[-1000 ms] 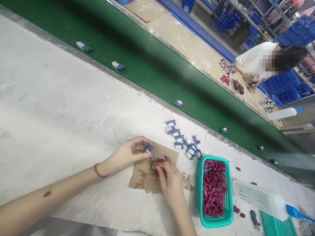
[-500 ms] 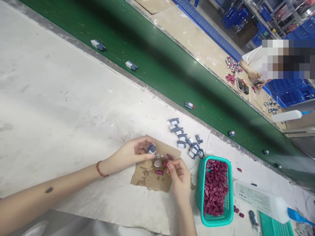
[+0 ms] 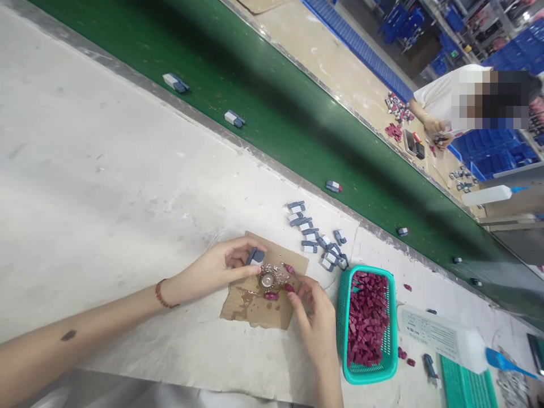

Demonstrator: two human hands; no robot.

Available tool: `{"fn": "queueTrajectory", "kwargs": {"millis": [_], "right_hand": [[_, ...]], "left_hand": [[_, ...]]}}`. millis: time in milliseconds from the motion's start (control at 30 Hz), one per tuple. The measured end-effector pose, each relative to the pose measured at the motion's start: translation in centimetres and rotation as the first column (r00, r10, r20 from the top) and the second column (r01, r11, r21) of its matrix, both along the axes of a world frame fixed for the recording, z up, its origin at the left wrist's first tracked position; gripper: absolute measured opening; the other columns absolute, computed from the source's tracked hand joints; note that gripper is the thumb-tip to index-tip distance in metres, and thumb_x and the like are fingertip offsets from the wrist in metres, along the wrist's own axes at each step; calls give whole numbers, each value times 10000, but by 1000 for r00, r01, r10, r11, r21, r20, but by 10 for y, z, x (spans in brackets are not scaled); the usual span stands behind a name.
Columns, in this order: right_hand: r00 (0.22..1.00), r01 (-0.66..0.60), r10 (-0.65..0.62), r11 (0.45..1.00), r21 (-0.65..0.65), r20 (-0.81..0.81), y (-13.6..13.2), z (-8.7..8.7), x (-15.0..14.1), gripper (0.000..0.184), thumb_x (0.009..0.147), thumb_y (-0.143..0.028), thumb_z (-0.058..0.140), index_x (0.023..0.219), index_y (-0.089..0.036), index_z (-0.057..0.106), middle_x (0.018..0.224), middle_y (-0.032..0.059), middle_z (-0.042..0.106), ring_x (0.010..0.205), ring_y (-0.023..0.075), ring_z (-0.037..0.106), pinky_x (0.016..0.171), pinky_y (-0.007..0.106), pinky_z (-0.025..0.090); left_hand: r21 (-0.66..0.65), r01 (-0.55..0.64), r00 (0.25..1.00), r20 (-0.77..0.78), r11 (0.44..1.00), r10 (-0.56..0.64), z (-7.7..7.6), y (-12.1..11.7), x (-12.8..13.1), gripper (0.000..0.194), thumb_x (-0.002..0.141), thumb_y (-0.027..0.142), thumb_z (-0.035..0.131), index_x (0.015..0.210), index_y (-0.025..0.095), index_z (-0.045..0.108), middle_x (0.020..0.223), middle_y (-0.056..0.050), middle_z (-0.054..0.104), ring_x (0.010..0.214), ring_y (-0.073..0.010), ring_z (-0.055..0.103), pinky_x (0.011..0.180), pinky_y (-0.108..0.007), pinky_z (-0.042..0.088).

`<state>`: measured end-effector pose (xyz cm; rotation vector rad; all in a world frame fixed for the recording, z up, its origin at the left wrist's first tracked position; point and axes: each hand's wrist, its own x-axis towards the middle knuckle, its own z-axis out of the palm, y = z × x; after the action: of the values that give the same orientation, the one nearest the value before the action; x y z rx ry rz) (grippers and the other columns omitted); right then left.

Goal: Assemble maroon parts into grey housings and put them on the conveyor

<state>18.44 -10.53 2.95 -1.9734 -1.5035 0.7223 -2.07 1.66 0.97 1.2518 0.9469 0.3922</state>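
Left hand (image 3: 216, 267): you pinched a grey piece (image 3: 255, 256) over the cardboard scrap (image 3: 250, 303) on the desk (image 3: 106, 187).
Right hand (image 3: 315, 317): your fingers were loosely curled and held nothing, beside the teal basket (image 3: 369, 375).
Glue cap (image 3: 268, 279): sat on the cardboard.

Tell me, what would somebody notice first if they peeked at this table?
Probably the teal basket heaped with dark red pieces, just right of the right hand. Next, the long green belt running slantwise behind the table, with small grey parts riding on it. In the middle, the left hand pinches a grey part over a scrap of cardboard, beside a little shiny round cup.
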Motion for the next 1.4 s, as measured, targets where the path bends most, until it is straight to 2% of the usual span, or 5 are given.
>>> {"fn": "queueTrajectory", "kwargs": {"millis": [233, 467, 667, 1000, 1400], "right_hand": [[846, 310, -358, 933, 183, 394, -31, 25, 66, 226, 906, -351, 490, 940, -194, 648, 838, 75, 658, 725, 217, 605, 654, 327, 475], [893, 98, -38, 989, -111, 448, -27, 20, 109, 201, 880, -303, 478, 939, -210, 646, 956, 94, 673, 887, 277, 604, 782, 419, 482], [939, 4, 6, 1000, -27, 344, -24, 17, 108, 149, 876, -312, 529, 840, -224, 643, 874, 76, 687, 840, 266, 632, 773, 418, 504], [849, 494, -474, 868, 37, -232, -33, 24, 91, 319, 718, -369, 749, 986, -200, 714, 757, 38, 720, 675, 195, 679, 654, 334, 564], [930, 201, -155, 973, 111, -333, -3, 20, 18, 71, 770, -209, 702, 838, -213, 722, 815, 52, 713, 707, 184, 680, 585, 278, 564]], "left_hand": [[16, 10, 1000, -16, 1000, -9, 0, -2, 0, 386, 759, 502, 625, 995, 196, 614, 791, -38, 619, 703, -197, 583, 620, -295, 488], [47, 28, 999, -38, 998, -26, -7, -5, -1, 430, 774, 551, 612, 1017, 196, 606, 765, -32, 617, 669, -188, 569, 601, -283, 472], [44, 20, 1000, -24, 999, -19, -10, -6, -2, 421, 773, 546, 629, 1021, 206, 618, 747, -24, 609, 641, -184, 561, 597, -281, 467], [43, 23, 999, -32, 999, -22, -10, -6, -2, 400, 775, 530, 636, 1025, 217, 634, 721, -14, 604, 642, -191, 571, 601, -281, 479], [-15, -28, 999, 24, 999, 28, 1, -1, -1, 362, 756, 466, 657, 993, 194, 636, 854, -53, 637, 759, -204, 590, 667, -309, 509]]}}
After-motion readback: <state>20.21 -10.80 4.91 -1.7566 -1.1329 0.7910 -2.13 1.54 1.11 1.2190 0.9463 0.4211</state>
